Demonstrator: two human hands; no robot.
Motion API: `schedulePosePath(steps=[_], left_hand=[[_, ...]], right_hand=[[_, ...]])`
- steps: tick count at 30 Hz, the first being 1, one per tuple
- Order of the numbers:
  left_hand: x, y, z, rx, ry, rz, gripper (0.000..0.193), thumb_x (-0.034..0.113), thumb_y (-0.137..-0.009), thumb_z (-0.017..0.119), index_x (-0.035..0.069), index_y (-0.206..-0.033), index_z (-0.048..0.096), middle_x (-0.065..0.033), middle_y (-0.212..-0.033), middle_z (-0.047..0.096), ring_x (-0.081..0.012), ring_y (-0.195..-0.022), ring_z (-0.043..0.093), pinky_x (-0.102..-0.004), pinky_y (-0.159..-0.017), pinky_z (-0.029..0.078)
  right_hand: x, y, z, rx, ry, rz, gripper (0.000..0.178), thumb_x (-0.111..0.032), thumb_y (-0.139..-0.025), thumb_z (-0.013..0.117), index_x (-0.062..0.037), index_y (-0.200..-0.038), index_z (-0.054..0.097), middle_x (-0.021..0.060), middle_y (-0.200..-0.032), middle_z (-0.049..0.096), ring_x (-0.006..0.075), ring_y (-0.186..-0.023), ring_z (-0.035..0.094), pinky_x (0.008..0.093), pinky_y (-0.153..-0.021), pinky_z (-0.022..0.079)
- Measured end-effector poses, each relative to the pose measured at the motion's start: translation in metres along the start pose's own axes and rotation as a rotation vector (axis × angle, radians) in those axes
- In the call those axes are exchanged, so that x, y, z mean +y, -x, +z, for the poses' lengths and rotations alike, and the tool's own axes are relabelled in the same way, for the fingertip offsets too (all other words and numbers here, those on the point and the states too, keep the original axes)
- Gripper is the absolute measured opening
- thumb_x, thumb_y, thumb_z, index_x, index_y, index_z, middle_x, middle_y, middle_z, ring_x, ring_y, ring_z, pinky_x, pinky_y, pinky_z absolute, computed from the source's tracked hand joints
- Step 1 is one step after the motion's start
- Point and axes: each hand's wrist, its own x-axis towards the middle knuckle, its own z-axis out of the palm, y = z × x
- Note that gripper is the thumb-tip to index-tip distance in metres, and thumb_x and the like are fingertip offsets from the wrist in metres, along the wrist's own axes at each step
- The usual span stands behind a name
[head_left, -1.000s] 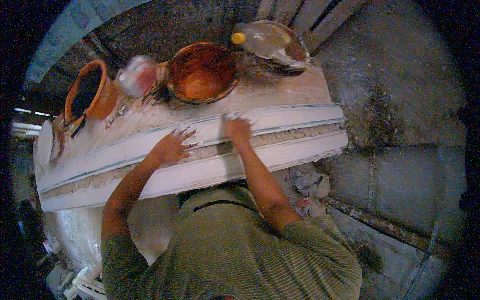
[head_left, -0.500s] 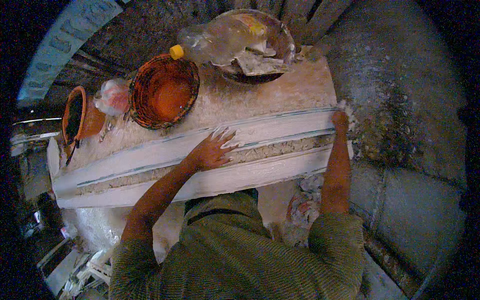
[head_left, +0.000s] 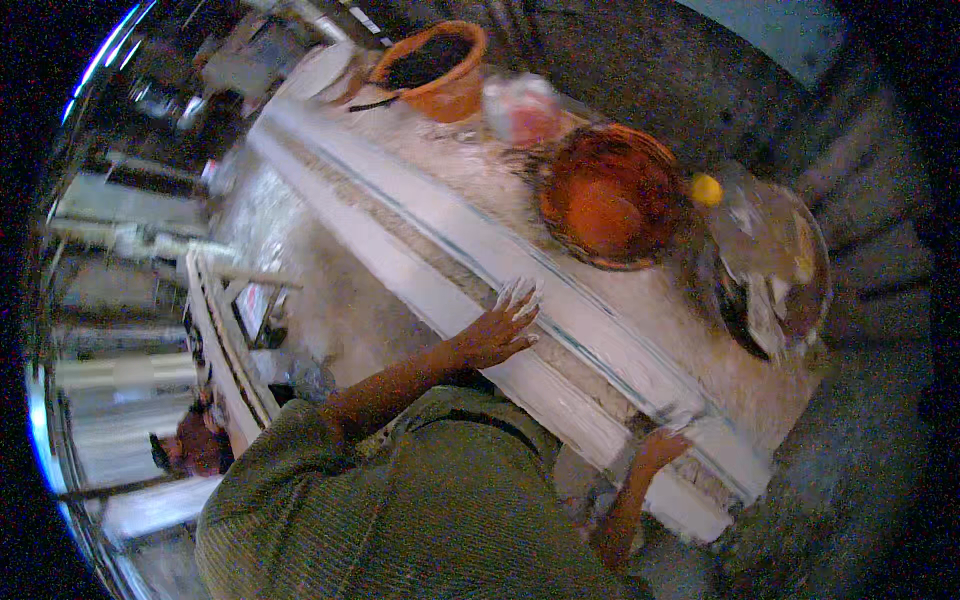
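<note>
A long white moulding (head_left: 590, 315), with thin dark lines along it, lies diagonally across the worktop. A second white strip (head_left: 390, 275) runs beside it on my side, with a rough, crumbly groove between them. My left hand (head_left: 490, 338) is open over the middle of the strips, its spread fingers coated white. Nearer the right end, my right hand (head_left: 660, 450) is over the pieces. Its whitish fingers look stretched out, though motion blurs them, and no held thing shows.
Beyond the moulding stand an orange tub (head_left: 447, 85), a clear-and-red plastic bag (head_left: 522, 108), an orange basin (head_left: 610, 210) and a round pan (head_left: 820, 260) with a yellow-capped bottle (head_left: 707, 190). Another person (head_left: 200, 440) is at the lower left, near a wooden frame (head_left: 222, 335).
The view has swung, so the strips now slant down to the right. My right hand has come off the far right end onto the pieces. My left hand stays spread near the middle.
</note>
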Motion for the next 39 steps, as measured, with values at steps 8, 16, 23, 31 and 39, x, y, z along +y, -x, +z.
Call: schedulePosePath(steps=[8, 16, 23, 31, 39], left_hand=[[-0.049, 0.067, -0.033, 0.081, 0.106, -0.343, 0.064, 0.042, -0.103, 0.045, -0.005, -0.147, 0.039, -0.0272, -0.161, 0.017, -0.0486, -0.15, 0.007, -0.0569, -0.122, 0.008], [-0.184, 0.179, -0.055, 0.311, 0.249, -0.468, 0.065, 0.041, -0.103, 0.046, -0.002, -0.151, 0.033, -0.0269, -0.162, 0.015, -0.048, -0.15, 0.008, -0.0565, -0.122, 0.009], [-0.3, 0.289, -0.101, 0.484, 0.232, -0.576, 0.063, 0.037, -0.105, 0.042, 0.004, -0.156, 0.023, -0.0189, -0.166, 0.005, -0.0427, -0.152, -0.001, -0.0533, -0.123, 0.006], [-0.416, 0.331, -0.162, 0.524, 0.344, -0.64, 0.059, 0.037, -0.107, 0.039, 0.009, -0.157, 0.025, -0.0165, -0.167, 0.003, -0.0416, -0.152, -0.001, -0.0528, -0.122, 0.007], [-0.587, 0.363, -0.249, 0.475, 0.474, -0.655, 0.056, 0.039, -0.107, 0.04, 0.017, -0.157, 0.027, -0.0143, -0.167, 0.005, -0.0421, -0.152, -0.001, -0.0538, -0.122, 0.013]], right_hand=[[-0.234, -0.051, -0.109, -0.394, -0.806, -0.707, 0.056, -0.022, -0.096, 0.059, -0.0067, -0.147, 0.043, 0.0211, -0.143, 0.05, 0.0407, -0.12, 0.054, 0.047, -0.104, 0.043], [-0.464, -0.069, -0.104, -0.205, -0.123, -1.552, 0.066, -0.038, -0.096, 0.054, -0.008, -0.152, 0.036, 0.0132, -0.162, 0.027, 0.0335, -0.15, 0.021, 0.0461, -0.123, 0.016], [-0.644, -0.079, -0.056, -0.667, 0.625, -1.279, 0.052, -0.041, -0.095, 0.052, 0.0012, -0.124, 0.063, 0.024, -0.138, 0.055, 0.0389, -0.13, 0.05, 0.0481, -0.11, 0.038], [-0.836, -0.098, -0.014, -0.176, 0.301, -1.632, 0.042, -0.039, -0.089, 0.057, 0.0001, -0.099, 0.069, 0.0224, -0.099, 0.067, 0.0403, -0.094, 0.064, 0.0523, -0.084, 0.051], [-1.08, -0.08, 0.025, -0.198, 0.033, -1.531, 0.041, -0.034, -0.091, 0.054, 0.0006, -0.106, 0.069, 0.0252, -0.114, 0.065, 0.0431, -0.109, 0.061, 0.053, -0.101, 0.044]])
